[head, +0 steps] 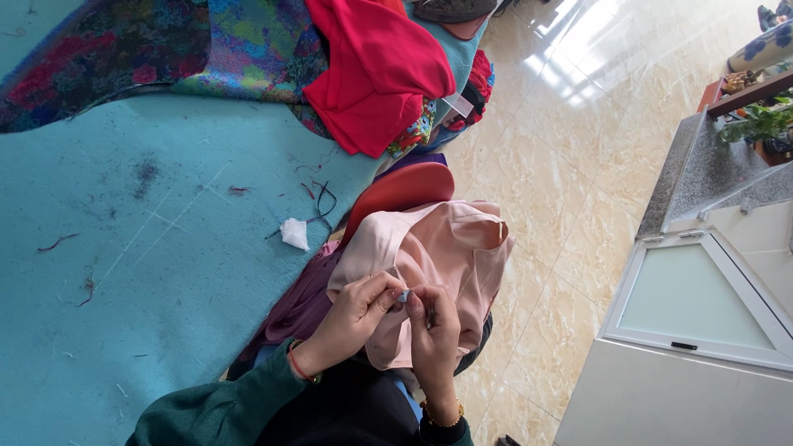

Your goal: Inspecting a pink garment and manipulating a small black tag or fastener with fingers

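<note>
A pink garment (429,256) is pinched taut by the left hand (355,318) so the right hand (434,330), its grip narrow, can work a spot beside the turquoise desk (165,272).

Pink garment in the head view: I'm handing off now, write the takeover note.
Left hand: fingers pinched on a fold of the pink garment.
Right hand: pinching the same spot, fingertips meeting the left's; a small blue bit shows between them, too small to identify.
Garment lies bunched over the lap at the edge of the turquoise felt table. White scrap and loose threads on the felt; red cloth behind.
Done and left: cannot tell from this view.
</note>
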